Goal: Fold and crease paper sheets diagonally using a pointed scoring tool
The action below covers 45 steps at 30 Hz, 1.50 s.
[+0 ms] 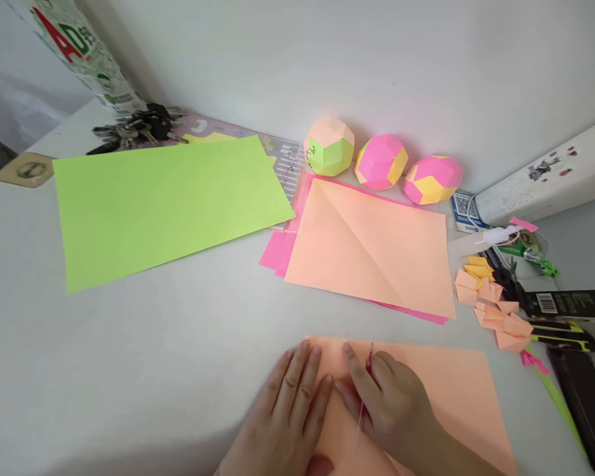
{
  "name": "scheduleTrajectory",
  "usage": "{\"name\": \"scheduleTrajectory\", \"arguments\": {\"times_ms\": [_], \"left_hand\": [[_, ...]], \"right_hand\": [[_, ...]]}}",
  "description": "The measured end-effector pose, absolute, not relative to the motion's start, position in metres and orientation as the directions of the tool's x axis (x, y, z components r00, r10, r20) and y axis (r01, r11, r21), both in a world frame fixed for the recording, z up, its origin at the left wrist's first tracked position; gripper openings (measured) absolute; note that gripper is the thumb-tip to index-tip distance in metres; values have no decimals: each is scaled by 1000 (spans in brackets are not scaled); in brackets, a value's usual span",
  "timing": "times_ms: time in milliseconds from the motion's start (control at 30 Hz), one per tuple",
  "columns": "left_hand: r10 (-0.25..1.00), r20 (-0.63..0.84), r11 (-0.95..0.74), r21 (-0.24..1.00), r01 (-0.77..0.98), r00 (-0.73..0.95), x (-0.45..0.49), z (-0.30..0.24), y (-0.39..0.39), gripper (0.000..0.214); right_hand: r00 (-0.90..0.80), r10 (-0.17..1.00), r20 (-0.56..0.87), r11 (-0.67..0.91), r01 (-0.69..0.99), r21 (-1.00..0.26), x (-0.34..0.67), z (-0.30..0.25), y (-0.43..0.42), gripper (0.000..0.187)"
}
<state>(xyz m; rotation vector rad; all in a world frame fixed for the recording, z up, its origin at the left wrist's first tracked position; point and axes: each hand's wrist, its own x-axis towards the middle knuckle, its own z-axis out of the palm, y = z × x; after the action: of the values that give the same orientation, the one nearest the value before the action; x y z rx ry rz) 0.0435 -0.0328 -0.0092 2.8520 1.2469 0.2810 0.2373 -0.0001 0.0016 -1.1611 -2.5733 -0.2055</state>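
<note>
A peach sheet of paper [456, 383] lies at the front of the table under both hands. My left hand [292, 403] rests flat on its left edge, fingers stretched out and holding nothing. Just to the right, my right hand [389, 400] grips a thin red pen refill [369, 363] between curled fingers. Its index finger is extended and touches the paper near the far edge. The refill's clear end points toward me. Part of the sheet near my wrists looks raised or folded, and its front edge is out of frame.
Behind lie a creased peach sheet [367, 244] over pink paper and a green sheet [173, 211]. Along the wall sit three paper balls [381, 162]. Folded peach pieces [500, 320], a utility knife [565, 335] and a dark case [582, 403] line the right; keys [139, 125] lie back left.
</note>
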Motion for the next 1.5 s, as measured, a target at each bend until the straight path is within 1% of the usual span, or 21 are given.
{"name": "scheduleTrajectory", "arguments": {"times_ms": [167,467,667,867,967,1067,1133,1167,1233,1300,1367,1400,1500], "left_hand": [[722,178,-688,89,720,668,42,-10,-33,71],[714,139,-699,73,712,686,42,-4,-31,69],[664,165,-741,17,671,729,40,1,-24,66],[661,186,-735,-34,677,727,40,2,-24,66],[645,176,-753,-23,658,744,42,4,-22,64],[605,164,-790,5,613,779,45,7,-17,58],[558,156,-824,-11,567,815,47,8,-13,47],[529,143,-842,-35,538,837,49,8,-11,41],[462,98,-878,-92,471,881,54,10,-6,32],[410,56,-900,-137,414,910,60,13,-1,26],[399,61,-897,-179,403,915,64,15,3,23],[397,80,-894,-192,405,914,65,15,5,22],[390,127,-895,-180,408,912,64,13,7,17]], "right_hand": [[-619,707,342,658,753,3,237,1,1,30],[-618,701,357,662,750,-1,237,1,1,29],[-602,698,387,664,746,-37,238,-1,1,24],[-589,691,420,655,755,-18,238,-3,1,21],[-582,693,426,651,759,-24,239,-3,1,21],[-562,707,431,644,763,-61,239,-4,1,20],[-535,727,430,633,765,-118,239,-4,2,22],[-517,743,426,626,761,-168,239,-4,3,23],[-466,793,393,595,733,-329,240,-1,4,25],[-403,857,320,515,666,-540,242,5,6,25],[-318,926,203,362,595,-717,245,11,8,22],[-272,953,132,268,558,-786,246,14,9,23],[-173,981,-87,-10,400,-916,249,17,15,39]]}}
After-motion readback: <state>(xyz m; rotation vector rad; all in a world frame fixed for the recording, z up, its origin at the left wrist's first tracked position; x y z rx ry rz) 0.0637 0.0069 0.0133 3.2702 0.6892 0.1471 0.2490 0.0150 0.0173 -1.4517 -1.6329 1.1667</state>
